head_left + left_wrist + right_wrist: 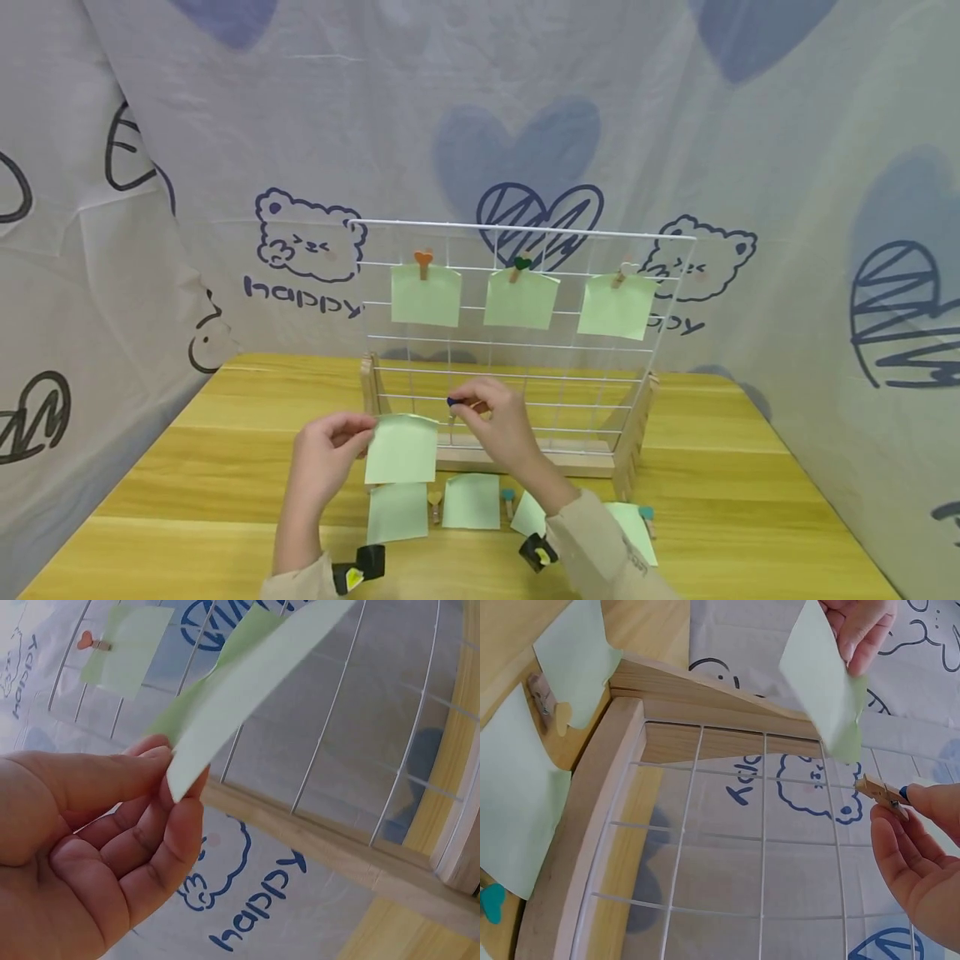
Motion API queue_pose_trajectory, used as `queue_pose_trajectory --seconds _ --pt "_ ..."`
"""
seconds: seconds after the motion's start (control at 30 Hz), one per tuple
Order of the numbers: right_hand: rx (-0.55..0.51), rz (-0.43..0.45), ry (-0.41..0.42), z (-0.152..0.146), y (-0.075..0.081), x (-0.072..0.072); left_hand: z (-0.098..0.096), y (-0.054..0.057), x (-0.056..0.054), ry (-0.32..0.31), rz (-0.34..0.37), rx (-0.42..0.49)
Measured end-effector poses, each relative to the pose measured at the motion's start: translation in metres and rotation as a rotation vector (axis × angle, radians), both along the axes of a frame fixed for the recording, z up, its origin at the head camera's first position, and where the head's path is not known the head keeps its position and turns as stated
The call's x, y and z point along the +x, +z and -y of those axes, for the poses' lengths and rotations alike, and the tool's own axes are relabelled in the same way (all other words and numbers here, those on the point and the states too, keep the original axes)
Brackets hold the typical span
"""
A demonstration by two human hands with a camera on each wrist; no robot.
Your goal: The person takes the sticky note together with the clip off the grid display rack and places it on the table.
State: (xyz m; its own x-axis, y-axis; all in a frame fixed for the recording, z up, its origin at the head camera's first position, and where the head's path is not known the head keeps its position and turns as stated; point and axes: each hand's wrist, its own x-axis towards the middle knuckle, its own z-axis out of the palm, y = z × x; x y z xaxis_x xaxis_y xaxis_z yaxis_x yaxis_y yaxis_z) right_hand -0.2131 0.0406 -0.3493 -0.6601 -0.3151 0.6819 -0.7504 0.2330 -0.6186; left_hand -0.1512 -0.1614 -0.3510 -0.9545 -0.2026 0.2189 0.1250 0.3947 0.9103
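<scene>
My left hand [327,450] pinches a pale green sticky note [401,450] by its upper left corner, in front of the wire grid's lower left part. In the left wrist view the note [247,697] slants up from between thumb and fingers. My right hand [498,421] holds a small wooden clothespin [885,796] with a dark blue end, pinched between thumb and fingers close to the white wire grid [763,825]. Three green notes hang along the grid's upper part, held by clothespins with an orange heart [423,260], a green heart [522,263] and a white heart [628,268].
The grid stands in a wooden base [525,461] on the wood-grain table [187,467]. Before it lie several green notes [471,502], with a yellow-heart clothespin [435,507] and teal-heart clothespins [508,502] between and beside them. A printed curtain [420,108] hangs behind.
</scene>
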Motion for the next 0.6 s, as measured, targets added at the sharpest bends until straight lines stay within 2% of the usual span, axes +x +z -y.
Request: queue_pose_trajectory --seconds 0.17,0.43,0.6 --pt "0.01 0.021 0.002 -0.002 -0.004 0.002 0.009 -0.003 0.004 -0.022 0.02 -0.006" --pt "0.045 0.07 0.012 -0.004 -0.011 0.009 0.017 -0.006 0.012 -0.032 0.115 -0.034" --pt "0.052 0.144 0.045 -0.004 -0.019 0.011 0.021 -0.009 0.016 -0.063 0.141 -0.036"
